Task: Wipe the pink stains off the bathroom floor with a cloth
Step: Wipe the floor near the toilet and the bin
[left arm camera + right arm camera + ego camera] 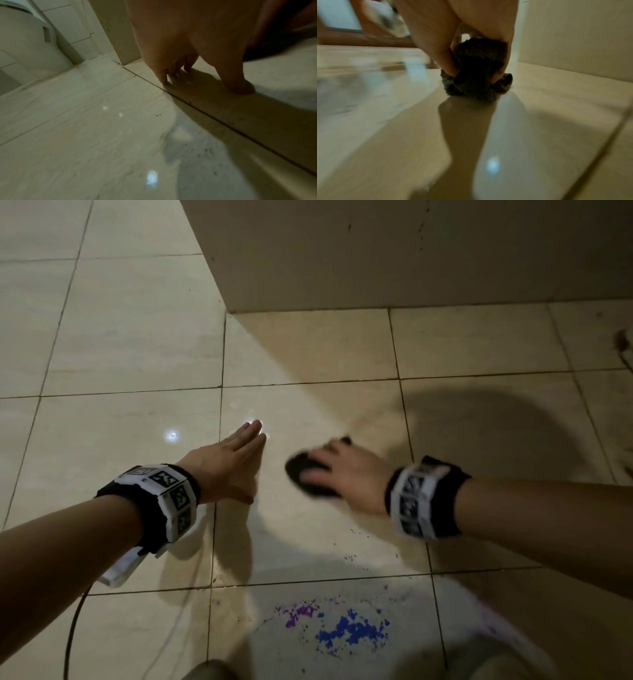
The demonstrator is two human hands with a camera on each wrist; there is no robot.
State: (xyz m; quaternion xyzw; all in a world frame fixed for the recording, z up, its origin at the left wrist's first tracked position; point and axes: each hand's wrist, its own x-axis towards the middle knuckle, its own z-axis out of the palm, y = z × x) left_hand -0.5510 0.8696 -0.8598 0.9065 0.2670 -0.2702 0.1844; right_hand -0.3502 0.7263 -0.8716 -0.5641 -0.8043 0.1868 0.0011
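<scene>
Two hands, head view: both reached out over the tiled floor (137,344), each wrist in a black-and-white band.
Left hand, head view: the left hand (226,463) lay flat with straight fingers together, its fingertips on the floor and holding nothing.
Right hand, head view: the right hand (346,474) pressed down on a dark cloth (301,470), fingers spread over its top; both were blurred.
Stains, head view: purple-pink stains (299,613) and blue stains (352,630) sat on the tile nearest the person, well apart from the cloth and nearer the camera.
Surroundings, head view: a beige wall (411,251) rose beyond the hands, and a dark cable (73,635) ran below the left forearm.
Left wrist view: straight fingers (163,75) and the thumb touched the glossy floor beside a grout line; a white toilet (25,44) stood at the back left.
Right wrist view: the cloth (477,75) was bunched between thumb and fingers, which curled round it, and its underside rested on the floor; the picture was smeared.
</scene>
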